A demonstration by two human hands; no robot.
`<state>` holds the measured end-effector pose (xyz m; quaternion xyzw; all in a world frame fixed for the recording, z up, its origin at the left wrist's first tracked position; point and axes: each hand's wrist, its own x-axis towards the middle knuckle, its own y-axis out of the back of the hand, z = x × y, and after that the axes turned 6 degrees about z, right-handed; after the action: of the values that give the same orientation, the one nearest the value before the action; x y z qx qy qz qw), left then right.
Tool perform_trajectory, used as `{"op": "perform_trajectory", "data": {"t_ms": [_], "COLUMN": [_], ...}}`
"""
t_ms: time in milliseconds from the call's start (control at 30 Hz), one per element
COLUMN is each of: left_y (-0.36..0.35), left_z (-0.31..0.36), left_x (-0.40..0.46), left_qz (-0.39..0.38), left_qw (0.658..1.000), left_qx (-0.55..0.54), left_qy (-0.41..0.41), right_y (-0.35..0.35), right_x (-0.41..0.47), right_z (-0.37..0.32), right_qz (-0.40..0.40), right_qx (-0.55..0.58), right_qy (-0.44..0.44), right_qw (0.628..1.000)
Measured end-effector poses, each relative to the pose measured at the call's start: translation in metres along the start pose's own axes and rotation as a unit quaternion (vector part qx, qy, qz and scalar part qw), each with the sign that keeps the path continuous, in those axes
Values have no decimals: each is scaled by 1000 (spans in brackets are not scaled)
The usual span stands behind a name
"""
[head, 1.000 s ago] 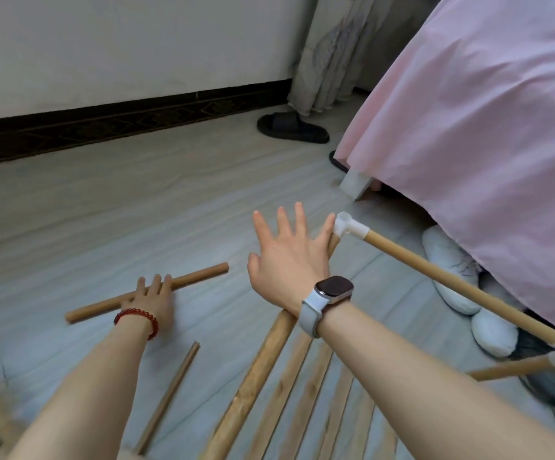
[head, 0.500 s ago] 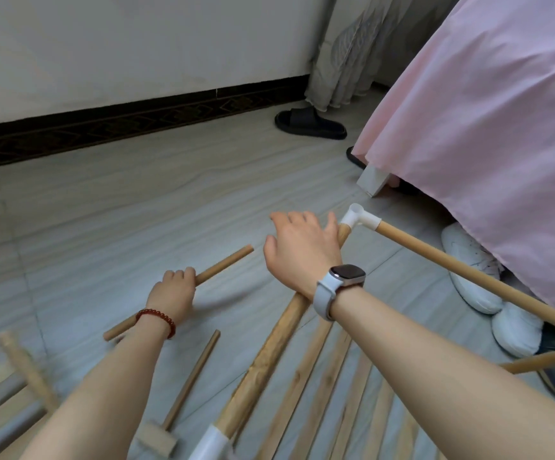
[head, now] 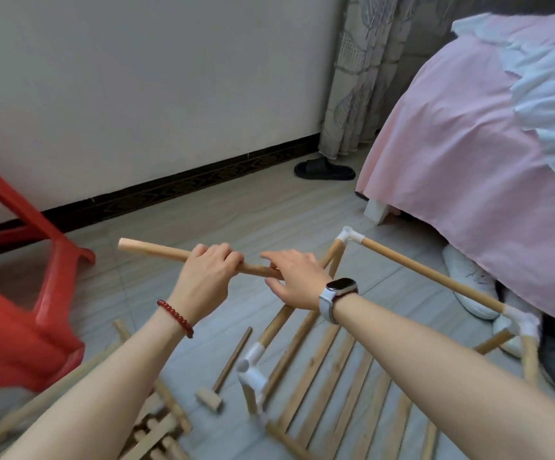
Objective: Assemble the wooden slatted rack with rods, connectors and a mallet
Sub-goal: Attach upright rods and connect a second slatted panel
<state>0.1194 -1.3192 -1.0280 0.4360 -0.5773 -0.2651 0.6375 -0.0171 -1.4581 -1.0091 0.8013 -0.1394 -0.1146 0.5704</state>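
Wooden rod (head: 169,253) sits lifted above the floor (head: 176,220) in my left hand (head: 208,277), grip curled round its middle. My right hand (head: 297,282), fingers seemingly loose, touches its near end; mallet (head: 226,373) lies beside the rack frame (head: 302,356).

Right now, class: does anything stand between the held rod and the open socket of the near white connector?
Nothing visible does. The left hand grips the rod above the floor; the near white connector lies below, its socket unobstructed.

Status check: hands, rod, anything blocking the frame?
Left hand grips the loose rod, held off the floor. Right hand open, fingers at the rod's end. Mallet lies on the floor beside the frame.
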Motion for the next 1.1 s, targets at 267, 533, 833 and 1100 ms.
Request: {"op": "perform_trajectory", "data": {"t_ms": [267, 533, 833, 1100], "left_y": [90, 95, 65, 75], "left_z": [35, 88, 100, 139], "left_x": [-5, -81, -89, -122], "left_qz": [91, -23, -362, -294], "left_qw": [994, 979, 863, 877], "left_qx": [57, -125, -285, -283], "left_qy": [11, 160, 207, 254], "right_y": [39, 45, 31, 29], "right_x": [-41, -136, -208, -222], "right_z": [-39, 9, 73, 74], "right_qz": [108, 52, 43, 10], "right_qx": [-3, 44, 106, 118], "right_qy": [47, -62, -159, -168], "right_qw": [993, 996, 981, 979]}}
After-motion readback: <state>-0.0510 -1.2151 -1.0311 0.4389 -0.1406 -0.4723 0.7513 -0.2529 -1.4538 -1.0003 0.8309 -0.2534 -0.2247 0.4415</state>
